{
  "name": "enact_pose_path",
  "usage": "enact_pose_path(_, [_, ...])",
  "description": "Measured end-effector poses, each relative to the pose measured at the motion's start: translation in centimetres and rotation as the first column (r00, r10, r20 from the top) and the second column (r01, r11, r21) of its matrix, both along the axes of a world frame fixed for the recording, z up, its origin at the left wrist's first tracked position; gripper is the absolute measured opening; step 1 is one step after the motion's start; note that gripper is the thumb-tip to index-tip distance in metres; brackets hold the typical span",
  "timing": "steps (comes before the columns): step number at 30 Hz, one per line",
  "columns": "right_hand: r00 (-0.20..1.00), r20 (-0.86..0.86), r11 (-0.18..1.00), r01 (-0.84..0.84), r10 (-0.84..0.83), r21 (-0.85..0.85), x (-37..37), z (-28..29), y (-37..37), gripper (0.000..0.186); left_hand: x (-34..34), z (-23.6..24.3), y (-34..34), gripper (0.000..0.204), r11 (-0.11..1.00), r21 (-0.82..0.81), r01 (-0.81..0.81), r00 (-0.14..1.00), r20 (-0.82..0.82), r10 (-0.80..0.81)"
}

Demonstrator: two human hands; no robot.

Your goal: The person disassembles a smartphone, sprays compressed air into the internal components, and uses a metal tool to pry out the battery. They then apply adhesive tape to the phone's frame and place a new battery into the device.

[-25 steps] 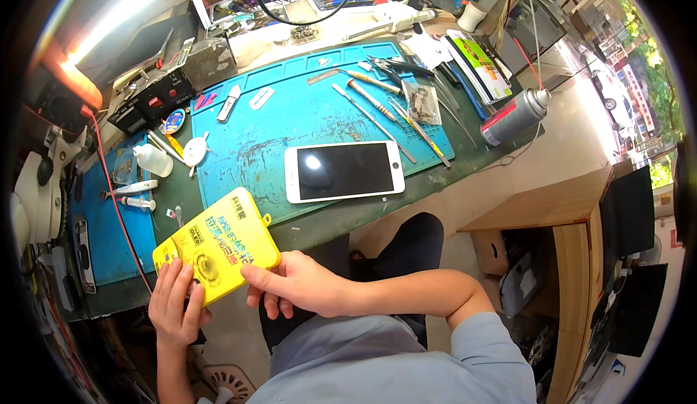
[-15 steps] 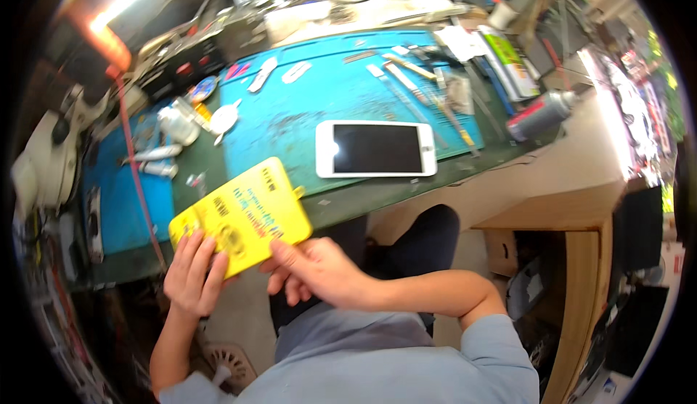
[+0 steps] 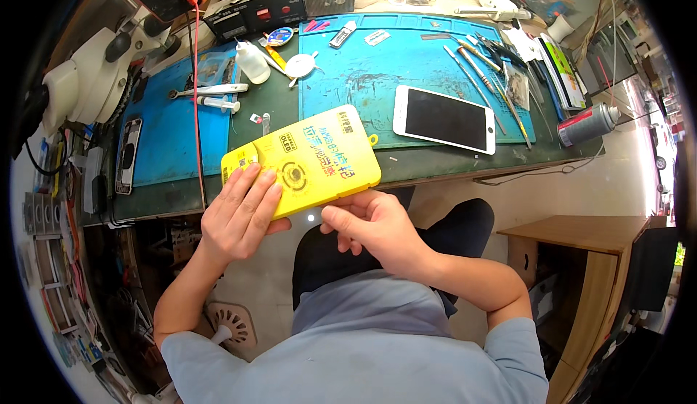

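Note:
A flat yellow box with printed pictures and lettering is held tilted over the bench's near edge. My left hand grips its left end, fingers lying across the top and thumb below. At the near long edge, my right hand is closed with bent fingers, the thumb just off the edge and some fingertips hidden against or under the box. A white-framed phone screen, dark in the middle, lies on the blue work mat to the right of the box.
Tweezers and slim tools lie right of the mat's middle, near a spray can. On the left are a white bottle, a syringe, a phone frame and a white microscope. A red cable hangs there.
My right thumb has come off the box's top face to its near edge. The left hand keeps its grip. The whole view has shifted, with the bench sharper now.

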State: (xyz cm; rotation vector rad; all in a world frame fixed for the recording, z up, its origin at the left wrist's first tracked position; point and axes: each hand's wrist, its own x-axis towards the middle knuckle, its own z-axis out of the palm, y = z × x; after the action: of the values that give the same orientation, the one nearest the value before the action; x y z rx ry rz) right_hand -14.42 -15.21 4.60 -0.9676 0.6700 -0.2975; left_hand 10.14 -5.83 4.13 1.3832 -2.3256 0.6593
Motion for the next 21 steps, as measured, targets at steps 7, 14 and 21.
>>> enact_pose_path(7, [0.984, -0.055, 0.984, 0.170, -0.167, 0.058, -0.2, -0.2, -0.2, 0.046, -0.1, -0.4, 0.3, 0.051, 1.000, -0.009, 0.014, 1.000, -0.023, -0.015])
enact_pose_path(14, [0.968, -0.083, 0.972, 0.235, -0.235, -0.011, -0.7, -0.9, -0.4, 0.050, -1.3, -1.4, 0.2, 0.052, 0.999, -0.048, -0.026, 1.000, 0.001, 0.026])
enact_pose_path(21, [0.966, -0.020, 0.963, 0.254, -0.257, -0.092, -0.4, 2.0, -2.6, 0.044, -2.4, 0.5, -0.2, 0.057, 0.996, 0.071, -0.051, 0.962, -0.263, 0.069])
